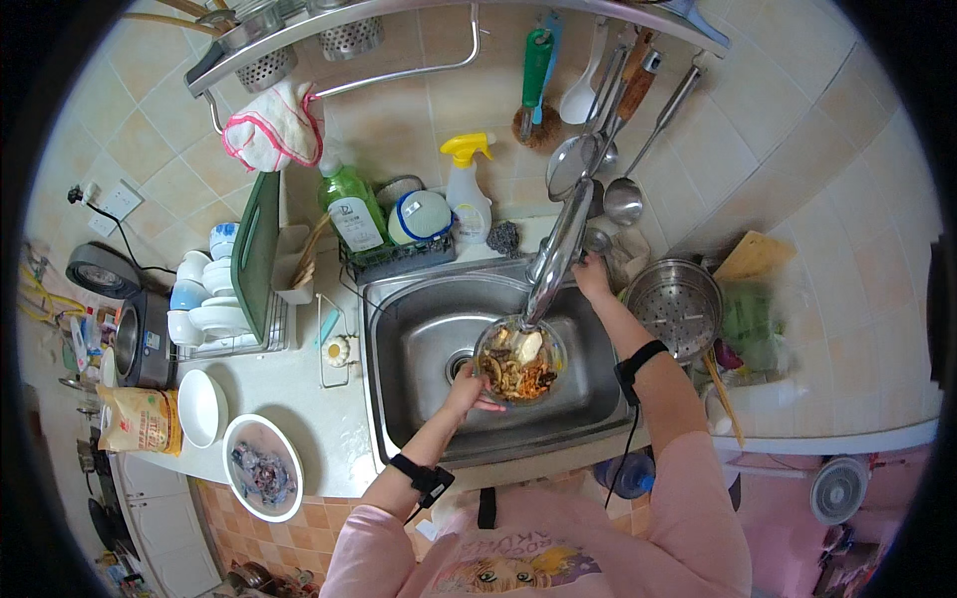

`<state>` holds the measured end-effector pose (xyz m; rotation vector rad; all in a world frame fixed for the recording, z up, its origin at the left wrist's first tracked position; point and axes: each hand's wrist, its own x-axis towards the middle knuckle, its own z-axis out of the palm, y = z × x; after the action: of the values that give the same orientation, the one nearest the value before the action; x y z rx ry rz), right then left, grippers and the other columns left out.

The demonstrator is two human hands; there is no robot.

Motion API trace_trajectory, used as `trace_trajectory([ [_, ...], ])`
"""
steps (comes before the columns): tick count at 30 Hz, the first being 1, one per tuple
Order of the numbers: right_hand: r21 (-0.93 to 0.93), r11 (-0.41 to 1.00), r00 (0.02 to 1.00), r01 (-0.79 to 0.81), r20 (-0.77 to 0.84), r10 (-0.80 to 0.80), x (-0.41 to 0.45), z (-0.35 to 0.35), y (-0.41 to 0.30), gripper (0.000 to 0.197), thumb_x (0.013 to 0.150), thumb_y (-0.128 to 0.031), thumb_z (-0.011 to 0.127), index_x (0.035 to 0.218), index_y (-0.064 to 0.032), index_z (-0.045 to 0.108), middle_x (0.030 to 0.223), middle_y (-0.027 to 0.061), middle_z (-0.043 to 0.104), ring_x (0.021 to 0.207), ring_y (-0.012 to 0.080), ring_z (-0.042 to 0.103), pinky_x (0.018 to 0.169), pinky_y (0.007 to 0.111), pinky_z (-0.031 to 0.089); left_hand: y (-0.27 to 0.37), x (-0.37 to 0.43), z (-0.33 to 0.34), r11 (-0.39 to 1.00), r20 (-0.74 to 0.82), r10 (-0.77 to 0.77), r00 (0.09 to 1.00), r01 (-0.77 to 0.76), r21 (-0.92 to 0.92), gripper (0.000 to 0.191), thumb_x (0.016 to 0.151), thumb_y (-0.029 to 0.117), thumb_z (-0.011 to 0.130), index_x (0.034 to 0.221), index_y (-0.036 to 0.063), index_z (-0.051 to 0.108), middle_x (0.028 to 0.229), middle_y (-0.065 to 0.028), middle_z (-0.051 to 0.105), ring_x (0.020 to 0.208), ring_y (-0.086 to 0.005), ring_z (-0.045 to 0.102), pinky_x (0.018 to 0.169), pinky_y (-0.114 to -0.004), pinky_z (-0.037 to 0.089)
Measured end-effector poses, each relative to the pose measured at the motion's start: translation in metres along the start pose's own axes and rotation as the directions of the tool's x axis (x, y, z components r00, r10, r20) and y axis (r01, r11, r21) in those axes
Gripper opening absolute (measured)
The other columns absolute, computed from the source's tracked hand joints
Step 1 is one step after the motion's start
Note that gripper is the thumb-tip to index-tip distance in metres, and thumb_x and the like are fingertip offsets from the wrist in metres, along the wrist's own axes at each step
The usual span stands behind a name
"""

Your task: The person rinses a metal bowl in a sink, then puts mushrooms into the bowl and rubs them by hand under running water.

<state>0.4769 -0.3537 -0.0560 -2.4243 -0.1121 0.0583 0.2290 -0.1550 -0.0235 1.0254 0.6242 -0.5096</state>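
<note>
My left hand grips the lower left rim of a clear bowl over the steel sink. The bowl holds mixed pieces of food, brown, orange and pale, and sits right under the spout of the chrome faucet. Whether water runs is not plain. My right hand is behind the sink's right rear corner, right of the faucet, beside a small round metal part and a greyish cloth. Its fingertips are partly hidden, so what it touches cannot be told.
A steel steamer pot stands right of the sink. Behind it are a green soap bottle, a spray bottle and a steel wool pad. Ladles hang above. Left are a dish rack, a white bowl and a white basin.
</note>
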Motion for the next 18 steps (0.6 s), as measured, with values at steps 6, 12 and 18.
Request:
trace_trajectory([
  [6, 0.417, 0.909, 0.996, 0.000, -0.078, 0.036, 0.061, 0.014, 0.045, 0.036, 0.069, -0.001, 0.039, 0.105, 0.0010, 0.044, 0.102, 0.0213, 0.049, 0.097, 0.0353, 0.044, 0.080, 0.037, 0.036, -0.005, 0.002, 0.009, 1.000, 0.003, 0.024, 1.000, -0.024, -0.017, 0.056, 0.068, -0.001, 0.036, 0.119, -0.0029, 0.014, 0.088, -0.0258, 0.051, 0.059, -0.0365, 0.058, 0.050, -0.035, 0.053],
  [12, 0.289, 0.951, 0.993, -0.112, 0.065, 0.097, 0.056, 0.014, 0.020, 0.036, 0.071, -0.002, 0.034, 0.106, 0.0007, 0.044, 0.102, 0.0217, 0.049, 0.097, 0.0366, 0.044, 0.080, 0.038, 0.036, -0.010, -0.001, -0.002, 0.999, -0.002, -0.004, 1.000, 0.004, -0.032, 0.053, 0.067, -0.001, 0.037, 0.117, 0.0006, 0.020, 0.088, -0.0252, 0.052, 0.059, -0.0372, 0.057, 0.048, -0.034, 0.053],
  [18, 0.247, 0.968, 0.998, 0.043, -0.054, -0.031, 0.017, 0.006, -0.003, 0.036, 0.070, -0.003, 0.045, 0.106, 0.0015, 0.042, 0.104, 0.0225, 0.046, 0.097, 0.0381, 0.043, 0.082, 0.039, 0.035, -0.015, 0.006, 0.000, 0.999, 0.006, 0.016, 1.000, -0.015, -0.036, 0.055, 0.065, -0.002, 0.037, 0.117, 0.0030, 0.021, 0.086, -0.0246, 0.052, 0.058, -0.0373, 0.057, 0.048, -0.034, 0.053],
])
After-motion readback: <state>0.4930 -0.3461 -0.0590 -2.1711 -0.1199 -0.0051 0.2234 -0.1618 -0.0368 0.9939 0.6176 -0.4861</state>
